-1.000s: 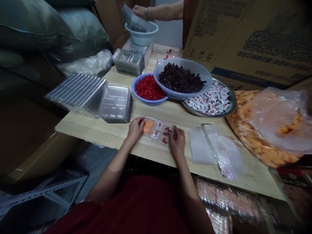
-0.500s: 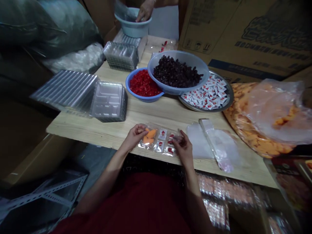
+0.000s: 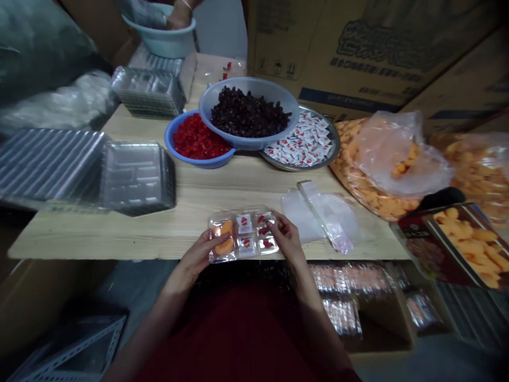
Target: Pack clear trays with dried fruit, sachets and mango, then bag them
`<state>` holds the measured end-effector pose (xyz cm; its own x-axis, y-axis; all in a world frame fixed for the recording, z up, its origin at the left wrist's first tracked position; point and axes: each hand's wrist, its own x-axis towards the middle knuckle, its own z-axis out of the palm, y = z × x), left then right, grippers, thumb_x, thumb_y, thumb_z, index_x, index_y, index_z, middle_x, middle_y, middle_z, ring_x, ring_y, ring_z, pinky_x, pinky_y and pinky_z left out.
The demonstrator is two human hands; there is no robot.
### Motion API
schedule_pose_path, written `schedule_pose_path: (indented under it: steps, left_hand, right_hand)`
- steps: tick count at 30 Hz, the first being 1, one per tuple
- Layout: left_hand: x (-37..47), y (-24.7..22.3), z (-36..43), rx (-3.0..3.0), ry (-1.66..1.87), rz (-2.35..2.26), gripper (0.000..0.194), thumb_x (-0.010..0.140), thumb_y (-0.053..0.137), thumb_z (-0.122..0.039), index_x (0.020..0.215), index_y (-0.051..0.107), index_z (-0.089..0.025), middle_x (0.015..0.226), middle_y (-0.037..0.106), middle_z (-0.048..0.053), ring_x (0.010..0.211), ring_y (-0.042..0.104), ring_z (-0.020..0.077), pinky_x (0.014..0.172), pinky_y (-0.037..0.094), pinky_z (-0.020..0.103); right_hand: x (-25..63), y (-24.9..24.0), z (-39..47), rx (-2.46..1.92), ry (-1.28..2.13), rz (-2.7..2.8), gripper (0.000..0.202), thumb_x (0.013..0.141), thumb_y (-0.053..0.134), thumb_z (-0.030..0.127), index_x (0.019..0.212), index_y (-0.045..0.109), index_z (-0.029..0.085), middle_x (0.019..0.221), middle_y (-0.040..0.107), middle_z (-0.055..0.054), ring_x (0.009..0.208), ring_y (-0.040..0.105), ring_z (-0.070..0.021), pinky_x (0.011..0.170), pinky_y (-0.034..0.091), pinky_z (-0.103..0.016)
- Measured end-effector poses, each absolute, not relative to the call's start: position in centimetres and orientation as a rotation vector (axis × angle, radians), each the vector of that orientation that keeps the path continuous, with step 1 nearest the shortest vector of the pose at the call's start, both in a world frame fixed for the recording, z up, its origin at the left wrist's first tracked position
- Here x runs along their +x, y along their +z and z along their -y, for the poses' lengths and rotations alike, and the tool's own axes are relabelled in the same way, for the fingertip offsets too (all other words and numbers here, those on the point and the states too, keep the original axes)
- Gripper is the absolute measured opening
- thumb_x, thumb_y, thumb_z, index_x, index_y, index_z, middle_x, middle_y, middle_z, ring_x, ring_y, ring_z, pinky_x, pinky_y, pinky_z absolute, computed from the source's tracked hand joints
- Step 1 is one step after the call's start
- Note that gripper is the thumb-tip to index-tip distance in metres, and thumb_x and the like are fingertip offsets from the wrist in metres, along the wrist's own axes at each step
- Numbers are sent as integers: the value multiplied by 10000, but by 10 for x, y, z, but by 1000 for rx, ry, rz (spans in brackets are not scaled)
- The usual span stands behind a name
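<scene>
A clear plastic compartment tray (image 3: 254, 245) is held level between both hands near the table's front edge. Orange pieces (image 3: 224, 239) fill its left compartment, small white printed packets (image 3: 245, 224) lie in the middle ones, and red pieces show at its right. My left hand (image 3: 199, 251) grips the left end, thumb on top over the orange pieces. My right hand (image 3: 287, 236) holds the right end, its fingertips over the red pieces. Just right of that hand lie flat clear plastic bags (image 3: 307, 215).
Behind stand a bowl of dark pieces (image 3: 250, 114), a blue bowl of red pieces (image 3: 199, 138) and a metal bowl of packets (image 3: 304, 140). Stacked empty trays (image 3: 135, 175) are at left, bagged orange pieces (image 3: 358, 175) at right. Another person's hand (image 3: 180, 16) reaches into a basin (image 3: 167, 42).
The view has swung to the right, bringing a box of orange pieces into sight. The left thumb now lies further over the tray's orange pieces. Both hands still hold the tray.
</scene>
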<state>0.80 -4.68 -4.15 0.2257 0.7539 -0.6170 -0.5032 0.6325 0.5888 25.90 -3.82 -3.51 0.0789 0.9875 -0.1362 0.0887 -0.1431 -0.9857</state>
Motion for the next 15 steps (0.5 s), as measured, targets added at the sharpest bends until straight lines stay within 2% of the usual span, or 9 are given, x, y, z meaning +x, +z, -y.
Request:
schedule_pose_path:
  steps: [3, 6, 9, 12, 15]
  left_hand:
    - [8, -39, 41, 224, 964, -1076, 236, 736, 827, -104, 952, 732, -118, 884, 785, 81, 730, 759, 171, 698, 636, 236]
    - [4, -32, 32, 201, 1064, -1097, 244, 802, 731, -63, 1036, 729, -131, 923, 787, 75, 751, 762, 175, 715, 654, 263]
    - [1, -29, 26, 200, 1124, -1091, 275, 840, 655, -38, 1082, 727, -146, 990, 785, 78, 795, 765, 178, 746, 666, 283]
    - [2, -27, 25, 188, 1147, -1088, 274, 877, 601, -35, 1088, 732, -151, 1025, 781, 82, 828, 765, 177, 772, 670, 291]
    - [5, -25, 27, 171, 1150, -1080, 266, 902, 564, -30, 1069, 738, -144, 1006, 779, 84, 818, 765, 170, 755, 668, 271]
  right_hand:
    - [278, -37, 44, -1659, 666, 1452, 543, 923, 639, 528, 1347, 624, 190, 1073, 686, -118, 986, 639, -258, 843, 548, -395]
    - [292, -38, 45, -1929, 304, 1728, 326, 923, 668, 408, 1138, 714, 167, 1079, 649, -151, 1045, 590, -300, 895, 527, -431]
    - [295, -36, 37, -2191, 245, 1854, 120, 894, 642, 193, 979, 714, 148, 1063, 649, -183, 1031, 585, -313, 820, 524, -405]
    - [294, -34, 23, -2235, 359, 1860, 143, 866, 580, 76, 875, 699, 155, 1002, 679, -179, 957, 613, -292, 737, 496, -359]
    - [300, -33, 14, -2180, 447, 1820, 190, 822, 590, 44, 705, 652, 180, 870, 693, -138, 823, 632, -245, 687, 460, -322]
